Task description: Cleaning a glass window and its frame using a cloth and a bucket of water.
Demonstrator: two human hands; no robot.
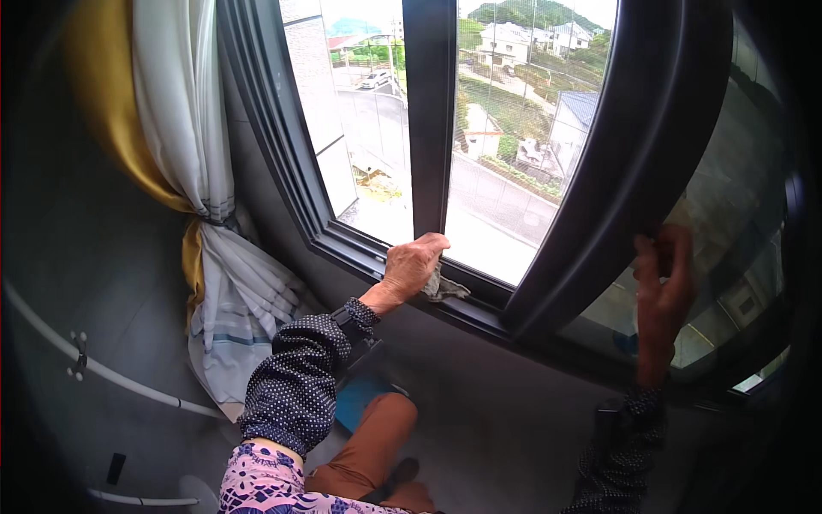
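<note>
My left hand (412, 268) grips a crumpled grey cloth (443, 287) at the bottom of the window frame, where an upright dark sash bar (426, 122) meets the lower track (350, 249). The cloth hangs from below my fingers onto the sill-side rail. Over on the right, my right hand (666, 283) is raised in front of a dark glass pane (738, 270), beside the broad black frame (616, 173). Its fingers are bent and blurred in shadow; whether they touch the frame or hold anything is unclear.
A white curtain (183, 96) with a gold panel (109, 83) is tied at the left. White hoses or pipes (122, 372) run along the grey wall. My bent knee (385, 417) is below, beside a blue object (353, 398). Buildings and a road lie outside.
</note>
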